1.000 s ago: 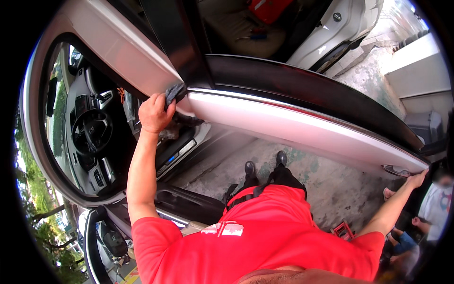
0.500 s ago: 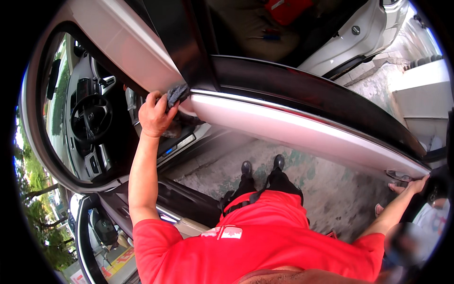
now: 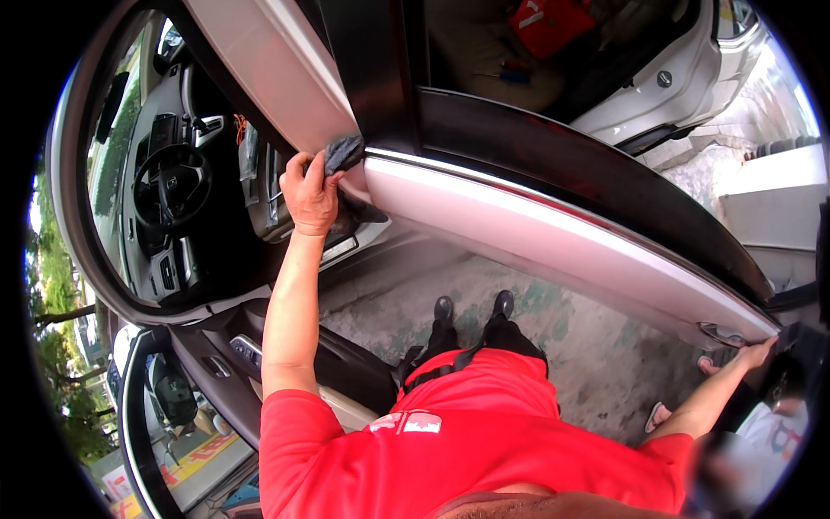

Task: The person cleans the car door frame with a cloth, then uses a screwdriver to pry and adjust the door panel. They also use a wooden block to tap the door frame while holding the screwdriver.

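My left hand (image 3: 309,197) pinches a bunched dark grey cloth (image 3: 345,156). The cloth touches the pale painted body pillar (image 3: 275,65) just at the front end of a car's rear door (image 3: 519,227). That door is white to pinkish, with a bright trim strip below its dark window. Out at the door's far right end, my right hand (image 3: 757,353) holds the door edge, close to the door handle (image 3: 719,336); its fingertips are partly hidden there.
The front door (image 3: 346,368) stands open at lower left, exposing the steering wheel (image 3: 173,186). Through the rear window shows a red bag (image 3: 549,26). Another person (image 3: 782,432) is close by at lower right. Concrete floor (image 3: 596,350) lies beneath my feet.
My left hand and the cloth have shifted slightly up along the pillar edge, and my view has tilted a little. My right hand stays at the door's far end.
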`<action>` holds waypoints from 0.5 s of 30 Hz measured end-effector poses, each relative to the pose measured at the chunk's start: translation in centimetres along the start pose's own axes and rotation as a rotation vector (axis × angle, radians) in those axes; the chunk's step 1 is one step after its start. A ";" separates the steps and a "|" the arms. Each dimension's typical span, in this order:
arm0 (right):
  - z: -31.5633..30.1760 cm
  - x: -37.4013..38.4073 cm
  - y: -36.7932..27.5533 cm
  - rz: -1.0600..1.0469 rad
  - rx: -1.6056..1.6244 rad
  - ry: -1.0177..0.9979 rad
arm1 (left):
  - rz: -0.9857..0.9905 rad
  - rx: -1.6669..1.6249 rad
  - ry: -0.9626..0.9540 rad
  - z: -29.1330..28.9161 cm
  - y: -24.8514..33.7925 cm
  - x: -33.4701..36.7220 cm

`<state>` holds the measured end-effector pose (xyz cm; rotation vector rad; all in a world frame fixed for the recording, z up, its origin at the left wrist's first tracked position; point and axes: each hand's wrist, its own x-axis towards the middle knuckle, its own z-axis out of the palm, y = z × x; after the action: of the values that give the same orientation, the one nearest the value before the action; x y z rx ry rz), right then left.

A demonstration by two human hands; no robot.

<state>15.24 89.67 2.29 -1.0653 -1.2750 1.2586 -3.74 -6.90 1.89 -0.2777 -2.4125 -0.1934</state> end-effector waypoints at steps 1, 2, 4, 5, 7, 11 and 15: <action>0.3 -0.3 0.0 -0.008 0.007 -0.008 | -0.010 -0.005 0.041 0.4 0.1 -0.1; 0.6 -0.6 -0.1 -0.016 0.015 -0.016 | 0.000 0.005 0.055 0.5 0.0 -0.1; 0.7 0.0 0.2 -0.053 0.023 -0.027 | 0.009 0.016 0.067 1.0 -0.8 -0.3; 0.8 0.4 0.2 -0.072 0.028 -0.033 | 0.013 0.022 0.073 1.4 -1.2 -0.4; 2.0 -0.4 0.2 0.008 0.010 0.000 | 0.032 0.050 0.083 1.7 -1.7 -0.6; 3.0 0.1 0.8 -0.084 0.054 -0.087 | 0.053 0.070 0.092 1.8 -2.0 -0.7; 2.7 1.2 1.2 -0.155 0.063 -0.149 | 0.050 0.080 0.069 1.6 -2.0 -0.5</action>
<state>12.40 90.69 1.29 -0.8241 -1.3928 1.2690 -4.83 -8.60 0.25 -0.2898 -2.3357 -0.0827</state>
